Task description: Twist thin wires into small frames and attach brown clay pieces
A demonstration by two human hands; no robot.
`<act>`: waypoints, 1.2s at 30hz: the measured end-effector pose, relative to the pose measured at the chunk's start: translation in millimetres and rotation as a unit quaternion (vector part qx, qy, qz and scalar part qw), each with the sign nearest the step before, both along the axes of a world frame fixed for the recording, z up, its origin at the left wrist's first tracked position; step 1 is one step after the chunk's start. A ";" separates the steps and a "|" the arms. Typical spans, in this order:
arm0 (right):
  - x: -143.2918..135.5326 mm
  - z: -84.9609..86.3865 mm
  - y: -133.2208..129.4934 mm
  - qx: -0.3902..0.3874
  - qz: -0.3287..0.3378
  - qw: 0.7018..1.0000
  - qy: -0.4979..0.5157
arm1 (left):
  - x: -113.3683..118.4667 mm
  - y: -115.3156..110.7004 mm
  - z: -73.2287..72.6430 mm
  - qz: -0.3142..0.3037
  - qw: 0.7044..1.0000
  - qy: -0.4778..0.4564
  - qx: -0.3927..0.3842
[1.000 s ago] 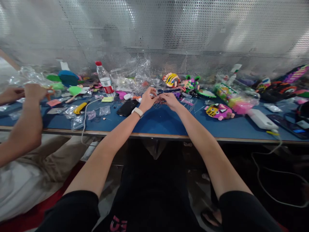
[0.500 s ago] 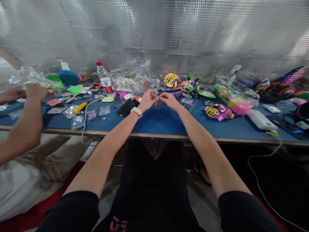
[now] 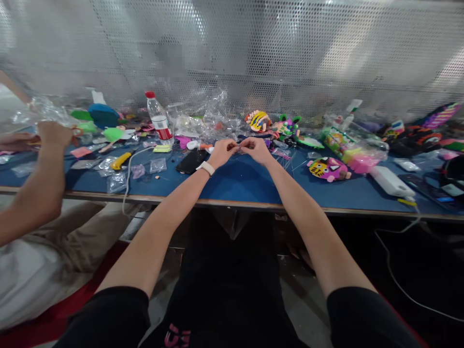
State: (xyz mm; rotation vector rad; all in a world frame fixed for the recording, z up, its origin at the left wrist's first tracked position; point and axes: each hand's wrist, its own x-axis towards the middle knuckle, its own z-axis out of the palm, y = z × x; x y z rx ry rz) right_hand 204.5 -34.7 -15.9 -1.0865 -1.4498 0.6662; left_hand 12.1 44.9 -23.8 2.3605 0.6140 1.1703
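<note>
Above the middle of the blue table (image 3: pixel 239 186), my left hand (image 3: pixel 223 151) and my right hand (image 3: pixel 255 149) meet at the fingertips. Both are closed in a pinch, and what lies between the fingers is too small to make out. A white band (image 3: pixel 206 167) circles my left wrist. Just left of that wrist lies a black phone (image 3: pixel 191 161). Behind my right hand are a yellow-striped clay figure (image 3: pixel 258 121) and a green and purple one (image 3: pixel 289 126). A pink and yellow clay face (image 3: pixel 328 169) rests to the right.
A red-capped bottle (image 3: pixel 159 121) stands at the back left, near clear plastic wrapping (image 3: pixel 206 121). A yellow cutter (image 3: pixel 121 161) and small bags lie left. A white power bank (image 3: pixel 391 181) sits right. At far left, another person's hands (image 3: pixel 54 134) work over the table.
The fingers of my two hands have drawn closer and now touch at the tips. At far left, the other person's hands have shifted slightly.
</note>
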 end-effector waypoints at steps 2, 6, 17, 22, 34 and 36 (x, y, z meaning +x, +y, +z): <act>0.2 -0.5 1.0 0.009 -0.011 1.000 -0.012 | -0.2 -0.4 -0.1 -0.008 1.000 0.000 -0.027; 0.3 -0.6 2.4 0.022 -0.025 0.999 -0.037 | -0.1 -0.2 -1.2 -0.034 0.995 -0.015 -0.089; -1.2 2.0 -0.8 0.042 -0.033 0.995 -0.085 | 0.2 5.9 -6.1 -0.037 0.997 -0.007 -0.069; 3.4 3.3 -0.3 -0.049 0.027 0.997 0.046 | -2.3 2.1 1.3 -0.008 0.998 0.028 0.059; 9.1 1.4 -4.1 -0.120 0.080 0.987 0.070 | -3.2 -2.0 4.9 -0.019 0.996 0.042 0.071; 9.4 1.5 -3.4 -0.106 0.067 0.991 0.052 | -2.9 -2.4 4.6 -0.016 0.997 0.043 0.063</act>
